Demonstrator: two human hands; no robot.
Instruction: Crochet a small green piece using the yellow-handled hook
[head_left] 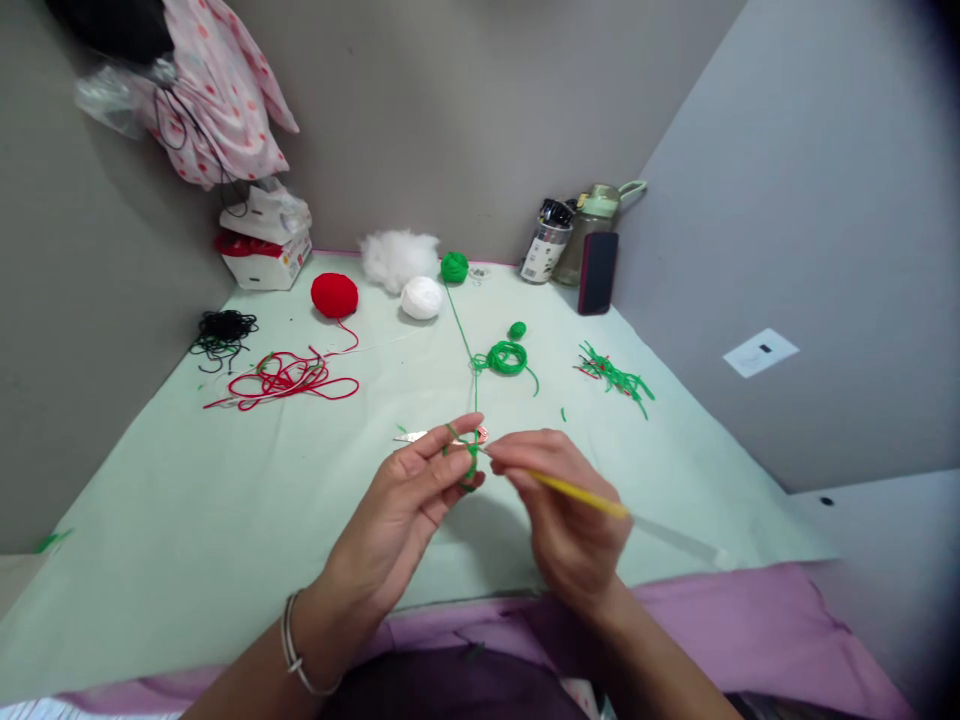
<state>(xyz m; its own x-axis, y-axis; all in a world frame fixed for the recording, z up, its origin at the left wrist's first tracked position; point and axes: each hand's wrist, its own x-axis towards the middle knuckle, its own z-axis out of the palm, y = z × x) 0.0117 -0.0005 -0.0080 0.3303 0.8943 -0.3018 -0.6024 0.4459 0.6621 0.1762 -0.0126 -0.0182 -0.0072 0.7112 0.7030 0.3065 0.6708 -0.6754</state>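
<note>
Left hand (pixel 409 490) pinches small green piece (pixel 469 487) above near middle of desk (pixel 262 520); right hand (pixel 574 535) grips hook (pixel 577 492), tip at piece. Looks like mid-stitch. Yarn (pixel 459 320) runs to far ball (pixel 454 267); next pull seems to call for steady tension.

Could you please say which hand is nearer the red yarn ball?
Left: the left hand is in front of the red yarn ball and rightward; the right hand is farther right.
</note>
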